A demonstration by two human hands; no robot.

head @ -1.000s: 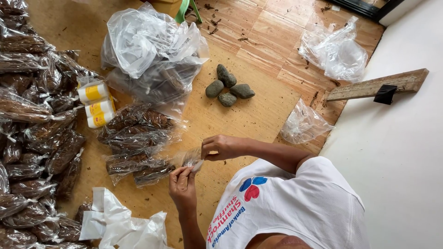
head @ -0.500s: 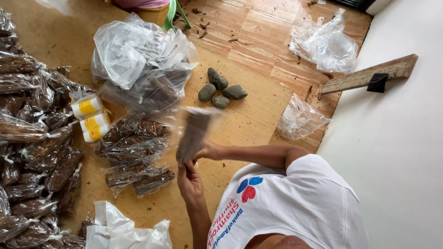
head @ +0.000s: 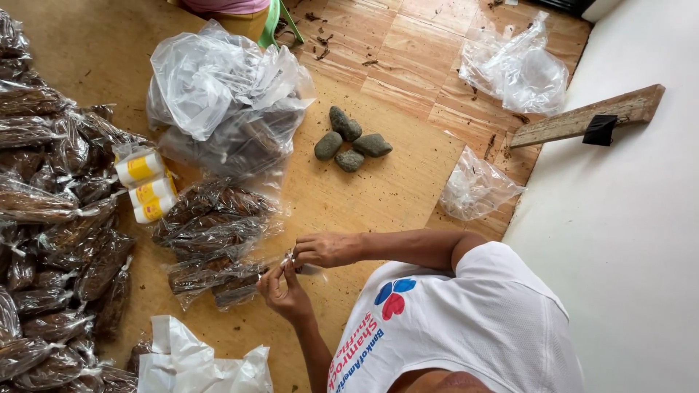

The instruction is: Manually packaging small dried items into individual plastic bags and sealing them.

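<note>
While both pinching one filled bag's (head: 218, 280) neck: left hand (head: 285, 291), right hand (head: 328, 249); four stones (head: 348, 142) beyond.

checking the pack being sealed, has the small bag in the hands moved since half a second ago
Yes. The small bag, then raised toward the stones, is lowered beside the floor packets.

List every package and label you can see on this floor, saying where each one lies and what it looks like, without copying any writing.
Small clear packet: brown filling, its neck between left hand and right hand.
Filled packets: small heap beside it, clear, brown inside.
Packet pile: left edge, same kind.
Rolls: white with yellow labels, bagged, beside the pile.
Big clear bag: crumpled, top centre.
Clear bags: top right.
White bag: bottom.
</note>
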